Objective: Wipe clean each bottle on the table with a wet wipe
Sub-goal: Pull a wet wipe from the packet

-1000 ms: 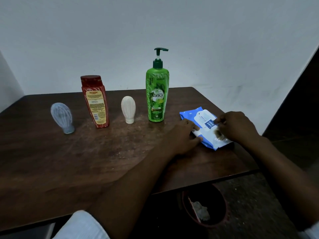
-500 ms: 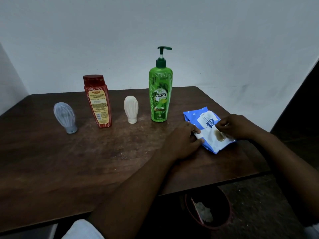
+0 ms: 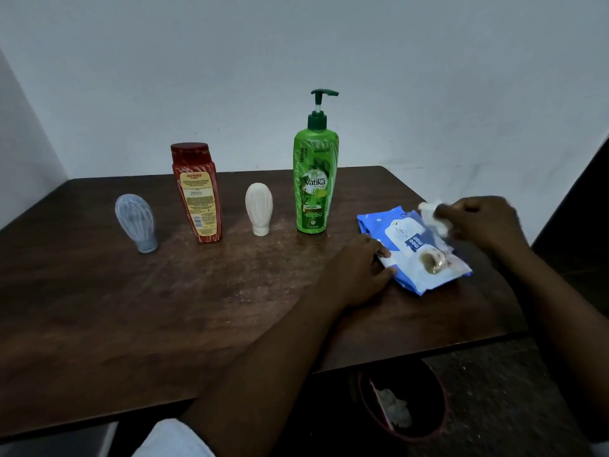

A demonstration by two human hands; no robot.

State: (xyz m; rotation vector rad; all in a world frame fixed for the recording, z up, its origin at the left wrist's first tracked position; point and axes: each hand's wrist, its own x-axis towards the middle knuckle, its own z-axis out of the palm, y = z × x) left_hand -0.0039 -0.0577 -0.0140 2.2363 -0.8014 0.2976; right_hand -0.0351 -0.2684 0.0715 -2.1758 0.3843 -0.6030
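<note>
On the dark wooden table [image 3: 99,308] four bottles stand in a row along the back. The tall green pump bottle [image 3: 315,179] reads "Vatika" in white on its front; the red bottle [image 3: 197,192] next but one to its left, leaning a little, carries a yellow label headed "Kartika", the small print too fine to read. Between them a small cream bottle [image 3: 259,207] stands on its cap, and at the far left end a small grey-blue bottle [image 3: 135,222] of the same shape does likewise.

Just right of the green one lies a single blue wipes pack [image 3: 413,249], "mee mee" printed on its white flap and a brownish smudge near its opening. The left hand [image 3: 359,270] rests on the table with fingers pressed on the pack's near edge, pinning it down. The right hand [image 3: 481,222] hovers over the pack's far end, fingers curled, pinching a white wet wipe [image 3: 433,214] drawn up from it; the wipe is blurred.

Below the table edge sits one dark red bin [image 3: 438,420] with crumpled white wipes inside.
</note>
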